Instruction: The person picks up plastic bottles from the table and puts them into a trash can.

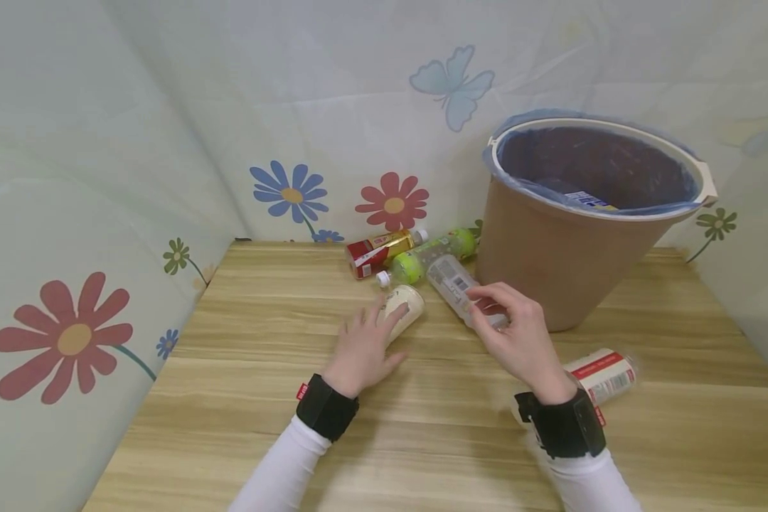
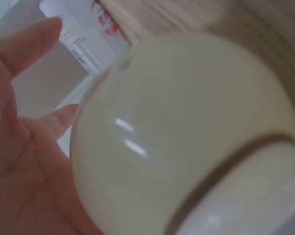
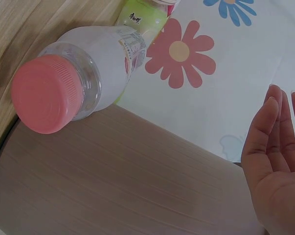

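My left hand point(image 1: 361, 352) reaches over a cream-coloured bottle point(image 1: 411, 304) lying on its side, fingers spread across it and thumb apart. Up close in the left wrist view, the cream bottle point(image 2: 176, 112) shows a glossy rounded surface with a brown line. My right hand point(image 1: 518, 334) hovers above the near end of a clear bottle with a pale label point(image 1: 451, 281). Its fingers bend loosely and hold nothing. From the right wrist, that bottle's pink cap point(image 3: 47, 93) faces the camera, with the fingers point(image 3: 262, 127) off to the side.
A brown bin point(image 1: 544, 249) lined with a blue bag stands at the back right, a printed package point(image 1: 589, 200) inside. A red-labelled bottle point(image 1: 384, 249) and a green bottle point(image 1: 432, 257) lie near the back wall. Beside my right wrist lies a red-and-white bottle point(image 1: 604, 373).
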{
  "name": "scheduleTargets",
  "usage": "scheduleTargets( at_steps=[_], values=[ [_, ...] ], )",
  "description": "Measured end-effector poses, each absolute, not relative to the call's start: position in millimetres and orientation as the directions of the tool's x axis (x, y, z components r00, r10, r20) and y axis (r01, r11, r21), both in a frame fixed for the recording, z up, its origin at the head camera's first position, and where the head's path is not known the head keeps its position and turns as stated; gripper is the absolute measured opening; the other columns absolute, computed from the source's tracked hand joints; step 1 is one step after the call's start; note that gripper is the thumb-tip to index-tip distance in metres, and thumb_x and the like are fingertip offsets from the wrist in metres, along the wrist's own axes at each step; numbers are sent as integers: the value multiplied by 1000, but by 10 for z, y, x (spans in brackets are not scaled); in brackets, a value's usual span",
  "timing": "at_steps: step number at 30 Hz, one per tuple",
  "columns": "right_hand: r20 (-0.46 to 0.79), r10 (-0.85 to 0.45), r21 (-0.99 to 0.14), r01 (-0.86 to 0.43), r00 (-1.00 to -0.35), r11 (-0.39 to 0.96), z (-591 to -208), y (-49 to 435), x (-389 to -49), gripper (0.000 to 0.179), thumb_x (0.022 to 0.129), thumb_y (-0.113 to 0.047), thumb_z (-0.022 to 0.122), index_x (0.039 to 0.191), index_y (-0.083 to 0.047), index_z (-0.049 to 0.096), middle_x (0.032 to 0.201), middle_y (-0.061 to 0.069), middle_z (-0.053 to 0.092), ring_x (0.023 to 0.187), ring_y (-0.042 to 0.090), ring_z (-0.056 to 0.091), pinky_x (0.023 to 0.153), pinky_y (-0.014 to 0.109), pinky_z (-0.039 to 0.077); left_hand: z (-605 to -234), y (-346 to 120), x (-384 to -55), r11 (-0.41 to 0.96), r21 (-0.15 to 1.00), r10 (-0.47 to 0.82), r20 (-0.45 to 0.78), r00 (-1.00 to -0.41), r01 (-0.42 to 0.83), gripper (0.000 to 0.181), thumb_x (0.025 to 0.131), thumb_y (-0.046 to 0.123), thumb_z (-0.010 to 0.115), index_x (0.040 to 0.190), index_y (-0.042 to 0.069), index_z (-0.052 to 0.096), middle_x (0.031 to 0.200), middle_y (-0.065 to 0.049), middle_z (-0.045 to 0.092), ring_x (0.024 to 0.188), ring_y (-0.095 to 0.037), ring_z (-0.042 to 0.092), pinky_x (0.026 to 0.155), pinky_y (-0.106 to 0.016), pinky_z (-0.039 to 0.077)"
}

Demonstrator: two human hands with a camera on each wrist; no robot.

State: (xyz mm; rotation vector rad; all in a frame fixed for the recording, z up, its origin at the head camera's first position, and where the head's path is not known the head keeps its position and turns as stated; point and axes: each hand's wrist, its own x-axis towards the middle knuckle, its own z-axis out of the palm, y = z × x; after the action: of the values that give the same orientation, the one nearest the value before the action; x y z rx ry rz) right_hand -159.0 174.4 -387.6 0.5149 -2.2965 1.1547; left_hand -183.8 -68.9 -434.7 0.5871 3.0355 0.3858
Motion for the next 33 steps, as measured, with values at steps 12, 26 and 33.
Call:
scheduleTargets(
  at_steps=[12,26,33],
  values=[
    [569,-110,-627,-516,-815,583,-3877,1725,-1579,17,89,-2,69,106,-5,74,97,8,73,84,4,61,72,12,50,-4413,-729,-1900,912,209,364,-22,-931,352,90,85,16,80,156,39,31,158,-17,38,109,-44,65,83,-56,57],
    [511,-69,-765,-490,-857,418,-3905,1634,-1581,21,91,4,65,111,1,71,106,19,72,90,1,63,79,7,52,-4236,-783,-1912,840,311,415,161,-896,445,93,86,16,79,159,32,24,159,-15,37,112,-39,66,76,-47,61],
    [372,-89,-885,-382,-924,266,-3887,1569,-1576,37,95,4,59,132,3,58,122,26,63,99,2,63,83,10,54,-4044,-667,-1890,662,556,365,347,-864,503,92,87,17,78,160,23,24,156,-11,39,118,-30,61,89,-45,60]
  ],
)
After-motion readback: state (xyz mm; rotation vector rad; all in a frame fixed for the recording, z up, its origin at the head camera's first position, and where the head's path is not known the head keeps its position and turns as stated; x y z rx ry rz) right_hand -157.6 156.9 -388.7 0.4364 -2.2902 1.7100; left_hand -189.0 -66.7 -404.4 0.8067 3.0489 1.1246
